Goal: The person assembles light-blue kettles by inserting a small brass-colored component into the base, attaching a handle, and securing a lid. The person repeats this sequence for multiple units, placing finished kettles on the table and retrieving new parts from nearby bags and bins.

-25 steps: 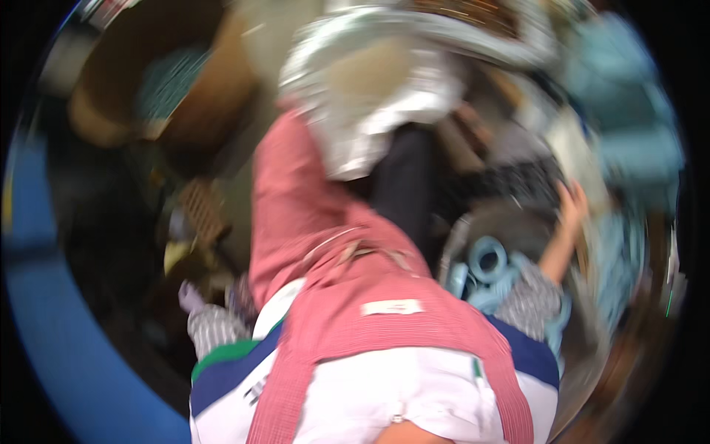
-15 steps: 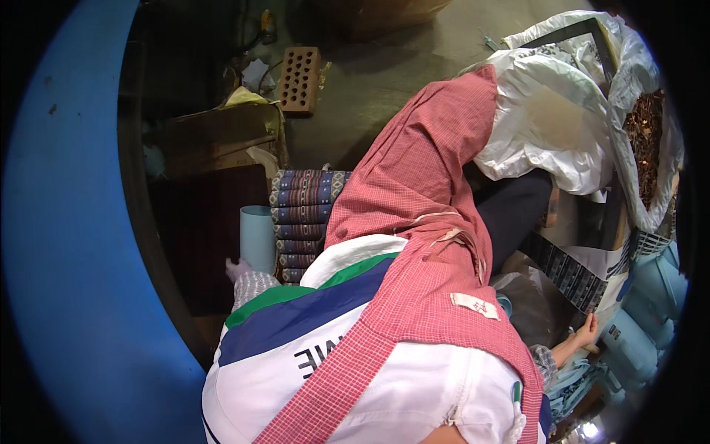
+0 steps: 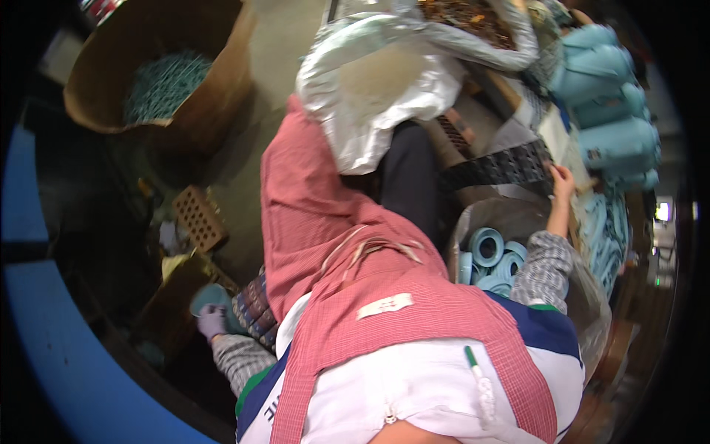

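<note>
My left hand, in a pale purple glove, is closed round a light blue cylinder at the lower left; its fingers are partly blurred. Beside the cylinder sits a patterned padded seat, partly under my red checked apron. My right hand, ungloved, pinches the end of a dark strip of labels at the right. The strip runs left toward my knee. Below it, light blue rings lie in a clear plastic bag.
Light blue containers are piled at the far right, above light blue straps. A white sack lies beyond my knees. At the back left stands a brown bin holding pale green scraps. A perforated brick and blue panels are at left.
The view has turned to the right, bringing the bin and the bag of rings into sight. My left hand has closed on the cylinder, which now tilts. My right hand stays on the label strip.
</note>
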